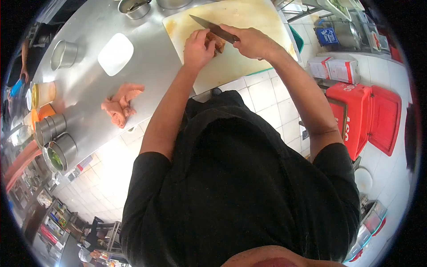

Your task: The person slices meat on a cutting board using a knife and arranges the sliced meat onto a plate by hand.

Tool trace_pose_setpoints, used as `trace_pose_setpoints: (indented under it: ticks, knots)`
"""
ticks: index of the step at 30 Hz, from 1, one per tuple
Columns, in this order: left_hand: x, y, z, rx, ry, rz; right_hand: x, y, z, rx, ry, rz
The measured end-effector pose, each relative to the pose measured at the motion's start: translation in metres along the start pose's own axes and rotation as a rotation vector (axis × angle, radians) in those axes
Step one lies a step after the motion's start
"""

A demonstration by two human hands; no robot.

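A knife [215, 29] with a dark handle is in my right hand [253, 42], its blade pointing to the upper left. Beside the blade, my left hand [198, 50] has its fingers curled down on a piece of browned food [217, 43], holding it on the cutting board [249, 15]. The board is pale with yellowish stains. Part of the food is hidden under my left fingers. On the metal table [153, 49], to the left, lie a crumpled pinkish-orange cloth [121, 104] and a white square plate [115, 54].
Metal pots [63, 54] and lidded tubs [43, 94] stand along the table's left side. Another metal pot [134, 9] is near the top. A red cooler box [351, 113] with its lid open stands at the right. Another person's arm [24, 60] shows at the far left.
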State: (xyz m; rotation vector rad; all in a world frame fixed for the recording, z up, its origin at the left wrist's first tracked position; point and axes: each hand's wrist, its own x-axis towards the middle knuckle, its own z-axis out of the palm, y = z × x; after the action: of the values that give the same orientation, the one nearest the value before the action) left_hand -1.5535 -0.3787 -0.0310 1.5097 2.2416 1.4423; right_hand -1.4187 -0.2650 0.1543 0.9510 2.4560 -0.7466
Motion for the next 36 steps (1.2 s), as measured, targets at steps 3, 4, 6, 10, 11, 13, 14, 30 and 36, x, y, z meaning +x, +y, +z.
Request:
trace_pose_setpoints:
  ticks: [3,4,6,10,11,13,14,30,36]
  knots:
    - [0.000,0.001,0.000,0.021,-0.019,-0.002,0.000,0.002,0.001,0.040,-0.005,0.010]
    - [0.001,0.001,0.000,0.021,-0.021,-0.004,0.001,0.004,0.001,0.048,0.005,0.006]
    - [0.001,0.000,0.002,0.022,-0.027,-0.014,0.004,0.008,0.001,0.058,0.021,-0.015]
    - [0.002,0.002,0.003,0.029,-0.049,-0.024,0.004,0.010,0.004,0.056,-0.015,-0.021]
    - [0.003,0.003,0.003,0.032,-0.053,-0.023,0.004,0.010,0.003,0.083,-0.021,-0.020]
    - [0.003,0.004,0.003,0.020,-0.045,-0.046,0.003,0.010,0.002,0.141,-0.038,-0.017]
    - [0.003,0.005,0.005,0.011,-0.047,-0.054,0.004,0.011,0.003,0.141,-0.038,-0.023]
    - [0.003,0.002,0.016,0.053,-0.024,-0.071,0.009,0.045,0.071,0.120,0.086,-0.060]
    - [0.001,0.006,0.011,0.069,-0.061,-0.096,-0.026,0.063,0.077,0.087,0.099,-0.091]
